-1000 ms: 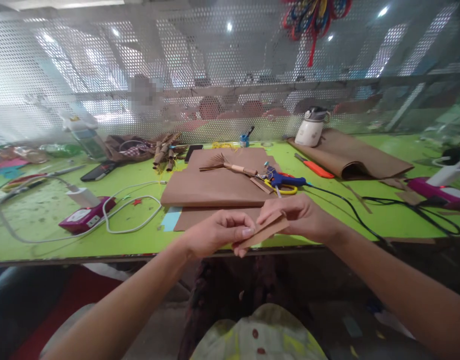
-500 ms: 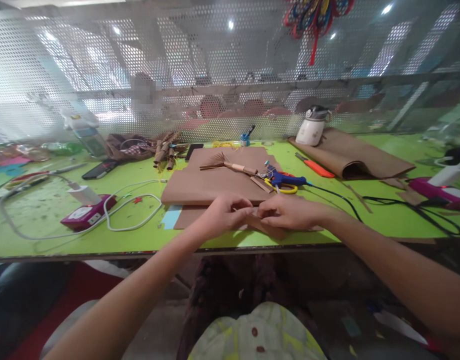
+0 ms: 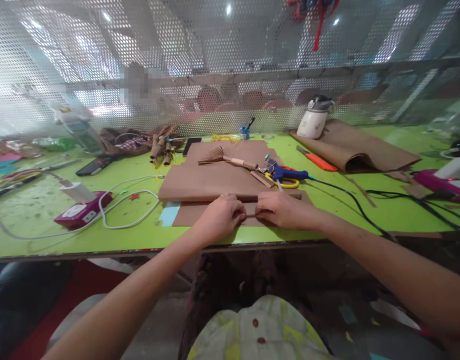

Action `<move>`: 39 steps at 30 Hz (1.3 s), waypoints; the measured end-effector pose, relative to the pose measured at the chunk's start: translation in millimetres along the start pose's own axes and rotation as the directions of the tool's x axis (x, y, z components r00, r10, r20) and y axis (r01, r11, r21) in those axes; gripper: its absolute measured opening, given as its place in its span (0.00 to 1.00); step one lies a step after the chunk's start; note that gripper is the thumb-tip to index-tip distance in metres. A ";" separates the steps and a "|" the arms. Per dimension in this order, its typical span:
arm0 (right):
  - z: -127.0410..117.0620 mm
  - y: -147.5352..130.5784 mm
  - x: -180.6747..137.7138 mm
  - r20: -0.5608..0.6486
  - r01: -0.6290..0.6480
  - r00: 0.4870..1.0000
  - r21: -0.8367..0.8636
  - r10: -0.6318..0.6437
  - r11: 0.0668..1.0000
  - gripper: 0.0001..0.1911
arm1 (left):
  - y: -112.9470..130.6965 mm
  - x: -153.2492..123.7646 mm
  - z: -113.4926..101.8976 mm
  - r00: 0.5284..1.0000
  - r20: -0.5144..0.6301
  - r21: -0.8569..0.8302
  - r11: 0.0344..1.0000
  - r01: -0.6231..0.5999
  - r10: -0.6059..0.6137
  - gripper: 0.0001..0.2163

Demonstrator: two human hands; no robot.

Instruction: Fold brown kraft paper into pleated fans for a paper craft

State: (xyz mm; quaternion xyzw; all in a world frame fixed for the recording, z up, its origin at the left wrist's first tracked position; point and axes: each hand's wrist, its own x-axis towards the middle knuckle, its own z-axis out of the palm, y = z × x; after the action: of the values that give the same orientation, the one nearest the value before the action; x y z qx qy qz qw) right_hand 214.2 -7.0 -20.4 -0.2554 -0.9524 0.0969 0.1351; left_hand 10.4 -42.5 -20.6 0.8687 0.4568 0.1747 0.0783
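Observation:
Both hands rest side by side on a flat brown paper sheet (image 3: 192,216) near the front edge of the green table (image 3: 46,215). My left hand (image 3: 222,218) is closed, its fingers pinching one end of a narrow brown paper strip (image 3: 251,215). My right hand (image 3: 281,210) is closed on the strip's other end. Most of the strip is hidden under the fingers. Just beyond the hands lies a stack of brown paper (image 3: 215,181) with a fringed paper roll (image 3: 230,160) on top.
A blue glue gun (image 3: 286,174) and yellow scissors (image 3: 284,184) lie behind my right hand, with a black cable (image 3: 350,205) running right. An orange cutter (image 3: 315,159), a white bottle (image 3: 314,119), a folded brown sheet (image 3: 365,152), a pink power strip (image 3: 82,212) and a mesh screen (image 3: 215,60) surround the work area.
Both hands moved forward and down from the table edge onto the brown sheet. The strip, held up and tilted before, now lies low and level between them.

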 end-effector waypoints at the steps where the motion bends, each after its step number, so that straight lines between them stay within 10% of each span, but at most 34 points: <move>1: 1.6 1.0 -0.8 -0.012 0.009 1.000 -0.010 -0.009 1.000 0.08 | 0.6 -0.1 0.0 1.000 0.000 0.024 1.000 -0.010 0.010 0.07; 34: 2.2 2.2 -31.4 0.027 0.199 0.977 -0.448 -0.209 0.872 0.05 | 5.6 -11.9 -7.1 0.979 0.109 0.207 0.959 -0.194 0.174 0.06; 39: 3.2 -3.7 -35.4 -0.044 0.147 0.980 -0.483 -0.192 0.863 0.09 | 5.8 -3.6 -12.3 0.993 0.068 0.001 0.995 -0.101 0.101 0.08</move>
State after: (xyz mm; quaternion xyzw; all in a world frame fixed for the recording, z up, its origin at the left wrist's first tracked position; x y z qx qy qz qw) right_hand 241.0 -28.6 -29.9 -0.2002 -0.9584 -0.1648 0.1192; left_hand 8.4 -49.0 -8.3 0.8963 0.4098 0.1477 0.0827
